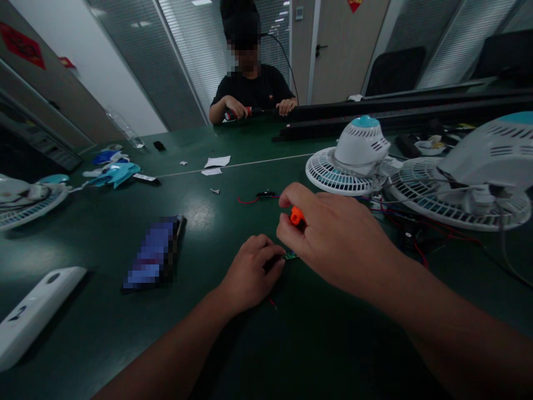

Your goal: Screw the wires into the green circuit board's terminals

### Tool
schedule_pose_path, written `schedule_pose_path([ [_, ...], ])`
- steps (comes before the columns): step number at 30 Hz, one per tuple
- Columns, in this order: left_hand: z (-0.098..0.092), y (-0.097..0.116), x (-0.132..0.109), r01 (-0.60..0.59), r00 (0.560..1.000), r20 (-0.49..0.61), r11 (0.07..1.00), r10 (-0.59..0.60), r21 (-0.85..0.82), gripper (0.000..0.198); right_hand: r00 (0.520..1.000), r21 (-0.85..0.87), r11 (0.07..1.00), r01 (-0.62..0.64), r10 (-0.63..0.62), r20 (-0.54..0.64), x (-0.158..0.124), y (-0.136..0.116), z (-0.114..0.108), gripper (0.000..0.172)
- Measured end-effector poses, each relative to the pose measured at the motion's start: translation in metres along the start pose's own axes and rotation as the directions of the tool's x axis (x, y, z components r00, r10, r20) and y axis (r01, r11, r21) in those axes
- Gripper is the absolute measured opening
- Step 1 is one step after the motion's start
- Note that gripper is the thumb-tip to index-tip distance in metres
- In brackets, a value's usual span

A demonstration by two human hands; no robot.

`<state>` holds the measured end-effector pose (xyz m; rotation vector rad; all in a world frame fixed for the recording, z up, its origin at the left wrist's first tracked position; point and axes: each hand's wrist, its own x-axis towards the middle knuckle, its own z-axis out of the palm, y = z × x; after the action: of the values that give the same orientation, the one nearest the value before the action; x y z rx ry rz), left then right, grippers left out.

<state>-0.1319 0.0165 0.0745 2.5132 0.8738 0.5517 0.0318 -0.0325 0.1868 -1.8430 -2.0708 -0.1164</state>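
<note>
My left hand [251,269] rests on the dark green table [316,344] with its fingers curled, pinching a small green circuit board [290,256]. My right hand [333,233] is closed round an orange-handled tool [295,216], held upright right above that board. A thin red wire [272,303] trails out below my left hand. A second red wire with a small black part [265,195] lies just beyond my hands.
Two white-and-teal fans [358,158] [478,178] lie taken apart at right amid wires. A phone [154,253] and a white casing [31,314] lie at left, teal blades [114,172] and paper scraps [216,162] further back. A person in black sits opposite, holding a tool.
</note>
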Motion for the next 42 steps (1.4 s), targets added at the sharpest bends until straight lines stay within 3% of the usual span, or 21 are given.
schedule_pose_path([
  [10, 0.003, -0.002, -0.001, -0.015, 1.000, -0.022, 1.000, 0.015, -0.007, 0.020, 1.000, -0.019, 1.000, 0.010, -0.010, -0.016, -0.001, 0.001, -0.001, 0.032],
  [17, 0.001, -0.001, 0.000, -0.008, 1.000, -0.009, 1.000, 0.008, 0.004, 0.020, 1.000, -0.089, 0.996, 0.019, -0.021, -0.016, -0.001, 0.001, -0.002, 0.021],
  [24, 0.004, -0.002, -0.001, -0.018, 1.000, -0.023, 1.000, 0.018, -0.019, 0.016, 1.000, -0.038, 0.999, -0.006, 0.006, -0.012, -0.002, 0.000, -0.005, 0.055],
  [31, -0.001, 0.003, 0.001, -0.007, 1.000, -0.014, 1.000, 0.007, -0.007, 0.019, 1.000, -0.103, 0.995, -0.004, 0.002, -0.024, -0.001, -0.002, -0.001, 0.033],
  [42, -0.001, 0.001, 0.000, -0.005, 1.000, 0.001, 1.000, 0.005, -0.012, 0.021, 0.996, 0.022, 0.999, -0.031, 0.032, -0.086, 0.000, -0.001, 0.006, 0.024],
])
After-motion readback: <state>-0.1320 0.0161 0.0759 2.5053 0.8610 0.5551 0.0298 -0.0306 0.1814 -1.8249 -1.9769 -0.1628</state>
